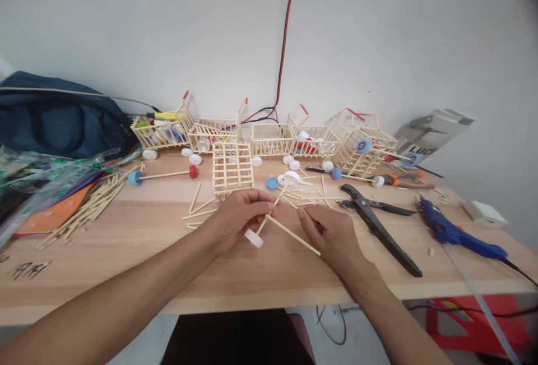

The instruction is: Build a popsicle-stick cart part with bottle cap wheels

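Between finger and thumb, my left hand (240, 212) pinches a wooden stick axle (263, 223) that has a white bottle cap (254, 238) on its near end and another white cap (291, 178) at its far end. A second thin stick (294, 234) slants from the axle toward the lower right, passing beside my right hand (330, 230). My right hand is closed, its thumb and fingers around the end of a short stick (288, 202) that points toward the axle. Just behind my left hand stands a lattice stick panel (233, 169).
Several small stick carts (272, 139) line the wall, some holding bottle caps. Cutting pliers (378, 230) and a blue glue gun (456, 230) lie at right. Loose sticks (94, 205) and plastic bags (54, 177) lie at left. A capped axle (166, 175) rests behind my left arm.
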Action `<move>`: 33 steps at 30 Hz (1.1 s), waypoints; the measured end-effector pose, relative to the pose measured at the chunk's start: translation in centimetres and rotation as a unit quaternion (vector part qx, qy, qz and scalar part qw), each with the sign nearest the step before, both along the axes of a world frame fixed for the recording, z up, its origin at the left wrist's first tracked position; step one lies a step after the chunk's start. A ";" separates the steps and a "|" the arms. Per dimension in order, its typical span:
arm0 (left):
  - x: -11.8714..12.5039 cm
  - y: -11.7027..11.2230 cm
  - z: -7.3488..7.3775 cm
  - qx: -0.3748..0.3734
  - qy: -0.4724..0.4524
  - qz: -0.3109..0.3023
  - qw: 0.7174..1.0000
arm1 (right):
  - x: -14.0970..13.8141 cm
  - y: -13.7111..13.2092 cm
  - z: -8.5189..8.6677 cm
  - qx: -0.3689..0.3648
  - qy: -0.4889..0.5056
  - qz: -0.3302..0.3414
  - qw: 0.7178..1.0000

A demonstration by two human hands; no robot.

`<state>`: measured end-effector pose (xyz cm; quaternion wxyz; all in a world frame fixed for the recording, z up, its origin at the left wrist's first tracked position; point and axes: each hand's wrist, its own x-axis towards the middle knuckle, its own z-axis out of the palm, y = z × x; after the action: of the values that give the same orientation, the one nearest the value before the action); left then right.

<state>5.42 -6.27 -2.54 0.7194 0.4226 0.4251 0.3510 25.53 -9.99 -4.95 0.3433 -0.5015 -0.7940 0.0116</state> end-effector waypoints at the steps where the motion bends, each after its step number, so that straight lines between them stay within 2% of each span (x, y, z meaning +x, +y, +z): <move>1: 0.0 0.0 0.0 -0.001 0.001 0.000 1.000 | 0.0 0.0 0.0 0.000 0.000 0.001 1.000; 33: 0.0 0.0 -0.1 0.003 0.006 0.000 1.000 | 0.1 0.1 -0.2 -0.011 0.006 0.005 1.000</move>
<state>5.43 -6.25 -2.64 0.7158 0.4265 0.4281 0.3500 25.61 -9.88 -5.12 0.3425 -0.5009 -0.7945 0.0247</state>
